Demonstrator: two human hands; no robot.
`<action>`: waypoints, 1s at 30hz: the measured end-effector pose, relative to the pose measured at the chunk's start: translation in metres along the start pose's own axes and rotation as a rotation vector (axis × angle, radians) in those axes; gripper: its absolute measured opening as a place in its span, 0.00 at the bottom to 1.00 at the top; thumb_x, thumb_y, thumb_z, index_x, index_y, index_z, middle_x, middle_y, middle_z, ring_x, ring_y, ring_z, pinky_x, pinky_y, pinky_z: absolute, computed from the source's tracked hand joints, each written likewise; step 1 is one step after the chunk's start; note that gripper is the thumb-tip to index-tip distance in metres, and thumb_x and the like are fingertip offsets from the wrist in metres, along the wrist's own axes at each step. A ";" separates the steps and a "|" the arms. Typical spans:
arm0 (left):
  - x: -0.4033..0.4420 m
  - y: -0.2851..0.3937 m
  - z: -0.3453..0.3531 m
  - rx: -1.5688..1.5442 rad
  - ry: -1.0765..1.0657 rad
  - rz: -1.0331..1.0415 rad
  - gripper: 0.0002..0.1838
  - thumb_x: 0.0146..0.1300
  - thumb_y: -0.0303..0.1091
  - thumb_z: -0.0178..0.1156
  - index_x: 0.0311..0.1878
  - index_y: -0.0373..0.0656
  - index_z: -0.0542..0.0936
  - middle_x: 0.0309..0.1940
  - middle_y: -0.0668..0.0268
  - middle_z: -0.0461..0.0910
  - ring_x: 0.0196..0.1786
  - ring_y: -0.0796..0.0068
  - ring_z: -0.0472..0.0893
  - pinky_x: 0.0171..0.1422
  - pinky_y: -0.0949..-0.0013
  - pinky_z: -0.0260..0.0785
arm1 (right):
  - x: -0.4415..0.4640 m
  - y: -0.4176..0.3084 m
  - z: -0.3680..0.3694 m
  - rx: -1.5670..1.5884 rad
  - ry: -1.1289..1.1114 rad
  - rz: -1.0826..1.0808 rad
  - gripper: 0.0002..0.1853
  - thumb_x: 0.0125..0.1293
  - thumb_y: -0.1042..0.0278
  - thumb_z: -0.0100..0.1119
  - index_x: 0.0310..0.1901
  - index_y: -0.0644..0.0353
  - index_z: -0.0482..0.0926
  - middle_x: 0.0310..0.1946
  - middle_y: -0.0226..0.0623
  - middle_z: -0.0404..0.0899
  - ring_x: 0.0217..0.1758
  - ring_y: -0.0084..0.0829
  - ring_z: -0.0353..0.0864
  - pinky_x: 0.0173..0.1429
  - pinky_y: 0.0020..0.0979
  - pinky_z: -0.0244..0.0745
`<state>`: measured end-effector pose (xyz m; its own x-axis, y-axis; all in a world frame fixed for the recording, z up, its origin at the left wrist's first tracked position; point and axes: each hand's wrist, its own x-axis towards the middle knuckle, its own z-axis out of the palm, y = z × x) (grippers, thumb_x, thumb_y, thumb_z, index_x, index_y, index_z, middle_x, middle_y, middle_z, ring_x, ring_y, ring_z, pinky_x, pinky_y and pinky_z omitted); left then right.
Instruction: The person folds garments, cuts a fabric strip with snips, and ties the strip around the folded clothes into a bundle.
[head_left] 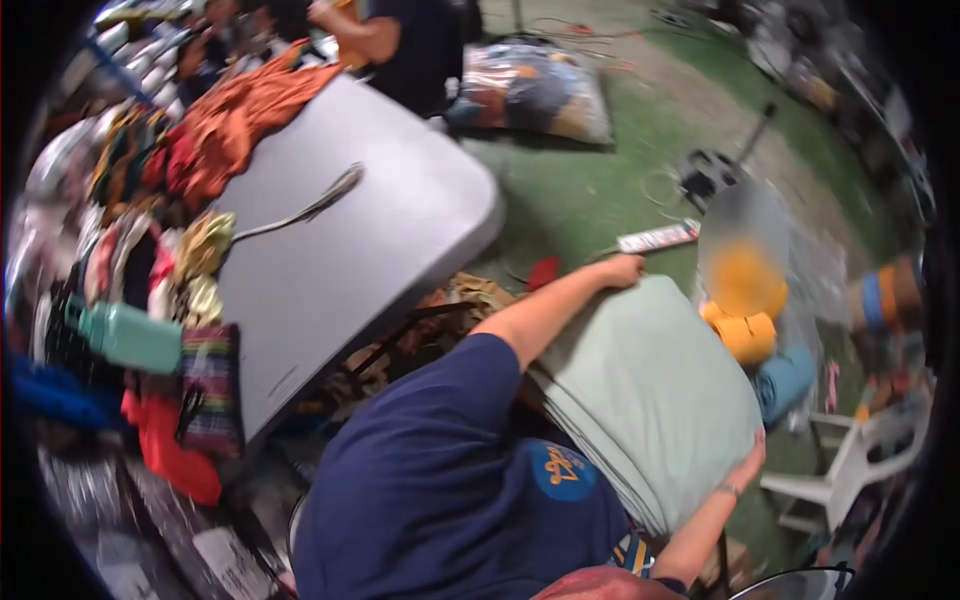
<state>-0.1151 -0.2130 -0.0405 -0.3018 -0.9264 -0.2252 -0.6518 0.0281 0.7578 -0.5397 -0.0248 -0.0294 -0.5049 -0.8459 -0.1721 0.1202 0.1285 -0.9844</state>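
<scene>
A large folded pale green cloth (655, 385) spreads out in front of my navy shirt, its layers stacked along the near edge. My left hand (625, 270) is closed at the cloth's far left corner, with the arm stretched out. At the cloth's right edge, my right hand (747, 462) grips the side, its fingers partly hidden by the fabric. Just beyond my left hand, a white power strip (658, 238) lies above the green floor.
To the left stands a grey table (350, 220) with a cable (310, 208), orange fabric (250, 120) and a teal bottle (130, 335). Yellow (745, 335) and blue rolls (785, 383) lie right, near a white plastic chair (850, 460). Another person (415, 60) is at the far end.
</scene>
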 end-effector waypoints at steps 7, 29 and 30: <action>0.025 -0.004 -0.005 0.046 -0.187 0.024 0.29 0.58 0.58 0.47 0.50 0.42 0.72 0.48 0.54 0.72 0.53 0.59 0.69 0.55 0.60 0.60 | 0.004 -0.016 0.006 0.070 -0.073 0.198 0.20 0.61 0.60 0.46 0.48 0.70 0.70 0.46 0.41 0.73 0.46 0.31 0.73 0.52 0.28 0.66; -0.049 0.120 -0.061 0.221 -0.158 0.571 0.12 0.56 0.38 0.53 0.35 0.37 0.73 0.25 0.56 0.76 0.31 0.59 0.75 0.38 0.62 0.66 | -0.001 -0.121 0.156 -0.584 -0.697 -0.526 0.29 0.52 0.62 0.62 0.54 0.65 0.65 0.53 0.39 0.66 0.54 0.30 0.66 0.58 0.28 0.60; -0.061 0.133 -0.065 0.221 -0.154 0.567 0.12 0.56 0.38 0.53 0.35 0.37 0.73 0.25 0.56 0.76 0.31 0.59 0.75 0.38 0.62 0.66 | -0.024 -0.138 0.182 -0.574 -0.832 -0.624 0.33 0.49 0.61 0.64 0.55 0.65 0.64 0.55 0.39 0.65 0.54 0.30 0.66 0.58 0.28 0.59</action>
<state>-0.1384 -0.1766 0.1140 -0.7286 -0.6806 0.0767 -0.4845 0.5913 0.6447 -0.3888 -0.1162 0.1172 0.3959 -0.8937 0.2113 -0.4576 -0.3914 -0.7984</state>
